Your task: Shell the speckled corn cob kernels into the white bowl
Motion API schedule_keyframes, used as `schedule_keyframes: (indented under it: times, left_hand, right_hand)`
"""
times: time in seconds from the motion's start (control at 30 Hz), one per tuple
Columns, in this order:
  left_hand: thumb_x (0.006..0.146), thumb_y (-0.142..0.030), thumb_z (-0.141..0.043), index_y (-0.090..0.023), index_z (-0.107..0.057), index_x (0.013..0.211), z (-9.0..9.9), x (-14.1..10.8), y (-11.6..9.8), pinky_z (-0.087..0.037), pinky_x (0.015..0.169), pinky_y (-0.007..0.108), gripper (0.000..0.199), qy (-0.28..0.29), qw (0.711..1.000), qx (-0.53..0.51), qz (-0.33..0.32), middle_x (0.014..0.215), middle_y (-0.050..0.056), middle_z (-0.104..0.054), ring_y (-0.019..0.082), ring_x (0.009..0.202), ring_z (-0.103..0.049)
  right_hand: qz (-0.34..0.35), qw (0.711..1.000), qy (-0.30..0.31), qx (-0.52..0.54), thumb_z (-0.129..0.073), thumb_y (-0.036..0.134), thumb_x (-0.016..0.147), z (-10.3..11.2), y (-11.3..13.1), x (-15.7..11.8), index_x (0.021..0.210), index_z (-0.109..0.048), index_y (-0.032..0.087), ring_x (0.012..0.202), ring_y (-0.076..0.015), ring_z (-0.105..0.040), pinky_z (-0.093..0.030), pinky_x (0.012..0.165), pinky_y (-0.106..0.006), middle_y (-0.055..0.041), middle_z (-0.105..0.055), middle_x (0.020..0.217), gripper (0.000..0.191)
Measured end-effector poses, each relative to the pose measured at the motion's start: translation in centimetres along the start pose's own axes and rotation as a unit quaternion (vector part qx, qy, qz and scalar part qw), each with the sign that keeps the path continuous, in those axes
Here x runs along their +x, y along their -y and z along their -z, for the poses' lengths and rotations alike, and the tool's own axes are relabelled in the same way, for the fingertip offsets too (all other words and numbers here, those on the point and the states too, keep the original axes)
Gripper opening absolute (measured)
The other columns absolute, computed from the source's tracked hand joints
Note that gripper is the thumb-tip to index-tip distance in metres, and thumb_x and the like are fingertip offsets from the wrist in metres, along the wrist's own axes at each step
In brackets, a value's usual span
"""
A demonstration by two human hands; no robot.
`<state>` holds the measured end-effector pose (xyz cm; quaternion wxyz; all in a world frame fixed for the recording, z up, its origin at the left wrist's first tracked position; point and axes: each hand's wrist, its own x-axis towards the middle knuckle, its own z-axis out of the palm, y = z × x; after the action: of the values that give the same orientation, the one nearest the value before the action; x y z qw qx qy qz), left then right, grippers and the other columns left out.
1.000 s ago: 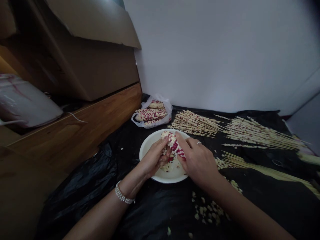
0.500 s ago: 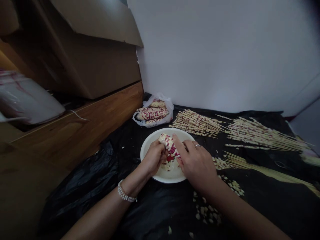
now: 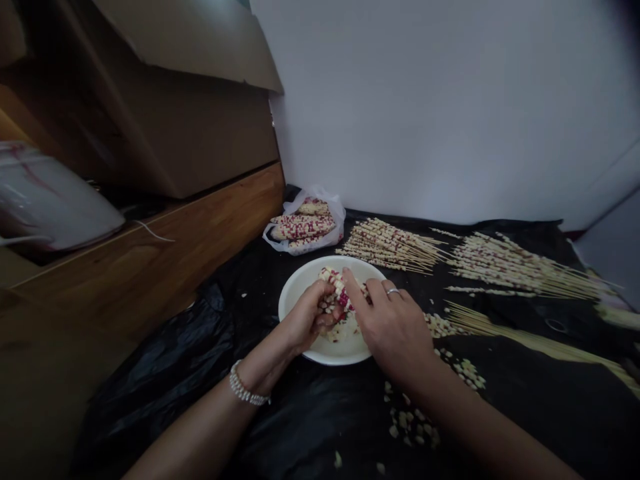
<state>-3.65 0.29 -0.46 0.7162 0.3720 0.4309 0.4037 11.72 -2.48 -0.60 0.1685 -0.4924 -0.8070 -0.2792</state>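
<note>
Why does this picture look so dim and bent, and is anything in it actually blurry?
Head view: light is soft and low, brightest on the white wall; the black plastic sheet swallows detail and shows only faint sheen. Edges bow outward, as the cardboard box shows, and corners darken. The left hand, right hand and corn cob over the white plate are slightly soft; the skewers smear toward the right edge.

The picture is dim and underexposed. The pale grey-white wall point(image 3: 450, 107) across the upper right of the frame is the brightest area, evenly lit without hard shadows. The crumpled black plastic sheet point(image 3: 165, 380) at lower left shows faint sheen on its folds. Corners darken, and lines bow toward the edges. The glossy white curved object point(image 3: 50, 207) at far left looks soft and smeared.
</note>
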Motion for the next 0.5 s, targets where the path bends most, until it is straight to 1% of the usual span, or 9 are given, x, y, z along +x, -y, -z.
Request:
schedule_keyframes:
  times: [0.1,0.13,0.17,0.23,0.3,0.37,0.43,0.5]
  left_hand:
    - [0.06,-0.024,-0.057,-0.018,-0.048,0.055,-0.19,0.17,0.36,-0.01,0.037,0.02,0.011,-0.023,0.999,0.0,-0.023,0.043,-0.003,-0.044,0.003,0.035,-0.022]
    - [0.056,-0.019,-0.056,-0.019,-0.047,0.059,-0.22,0.22,0.45,-0.01,0.037,0.019,0.009,-0.031,0.999,-0.002,-0.031,0.044,-0.004,-0.045,0.003,0.035,-0.022]
    - [0.054,-0.015,-0.055,-0.019,-0.047,0.063,-0.23,0.24,0.5,-0.01,0.037,0.018,0.012,-0.036,0.999,-0.008,-0.036,0.045,-0.005,-0.046,0.004,0.035,-0.023]
    - [0.053,-0.014,-0.055,-0.019,-0.048,0.07,-0.14,0.21,0.46,-0.011,0.037,0.017,0.019,-0.025,0.999,-0.023,-0.042,0.05,-0.005,-0.051,0.003,0.036,-0.023]
    - [0.056,-0.017,-0.058,-0.018,-0.05,0.072,0.03,0.12,0.27,-0.012,0.037,0.017,0.018,0.005,0.999,-0.034,-0.036,0.052,-0.004,-0.053,0.003,0.037,-0.023]
    - [0.063,-0.027,-0.061,-0.017,-0.052,0.068,0.16,0.04,0.04,-0.012,0.037,0.018,0.015,0.029,0.999,-0.036,-0.026,0.05,-0.004,-0.05,0.002,0.036,-0.022]
    - [0.068,-0.037,-0.06,-0.016,-0.052,0.062,0.21,0.04,-0.11,-0.011,0.036,0.019,0.023,0.033,0.999,-0.027,-0.015,0.047,-0.004,-0.045,0.002,0.036,-0.021]
    - [0.07,-0.04,-0.057,-0.015,-0.051,0.058,0.18,0.12,-0.12,-0.011,0.036,0.019,0.028,0.026,1.0,-0.014,-0.006,0.045,-0.004,-0.043,0.002,0.035,-0.021]
  right_hand:
    - [-0.003,1.0,0.02,0.015,-0.054,0.016,0.096,-0.05,0.0,-0.02,0.144,-0.053,0.017,0.077,-0.021,-0.061,-0.041,0.065,-0.034,-0.0094,-0.066,0.088,0.048]
    - [-0.006,0.999,0.028,0.02,-0.055,0.018,0.095,-0.05,-0.07,0.0,0.144,-0.053,0.017,0.078,-0.021,-0.061,-0.042,0.065,-0.034,-0.0096,-0.067,0.09,0.049]
    - [-0.01,0.999,0.033,0.024,-0.057,0.019,0.094,-0.03,-0.16,0.02,0.144,-0.053,0.017,0.078,-0.0212,-0.061,-0.042,0.066,-0.034,-0.0097,-0.067,0.092,0.05]
    - [-0.016,0.999,0.039,0.027,-0.058,0.019,0.093,0.06,-0.37,0.1,0.144,-0.053,0.017,0.08,-0.0219,-0.061,-0.042,0.067,-0.034,-0.0098,-0.067,0.093,0.051]
    - [-0.023,0.999,0.042,0.027,-0.058,0.018,0.092,0.21,-0.54,0.19,0.143,-0.053,0.017,0.082,-0.0224,-0.061,-0.042,0.067,-0.034,-0.01,-0.067,0.094,0.051]
    - [-0.027,0.998,0.042,0.026,-0.058,0.018,0.093,0.34,-0.59,0.25,0.144,-0.052,0.017,0.082,-0.0226,-0.061,-0.041,0.066,-0.034,-0.0103,-0.067,0.093,0.051]
    - [-0.024,0.999,0.037,0.024,-0.058,0.019,0.093,0.37,-0.5,0.28,0.144,-0.052,0.017,0.081,-0.0226,-0.061,-0.041,0.065,-0.035,-0.0099,-0.066,0.092,0.051]
    - [-0.019,0.999,0.031,0.021,-0.057,0.019,0.094,0.3,-0.32,0.25,0.144,-0.052,0.017,0.079,-0.0224,-0.06,-0.04,0.065,-0.035,-0.0089,-0.065,0.09,0.051]
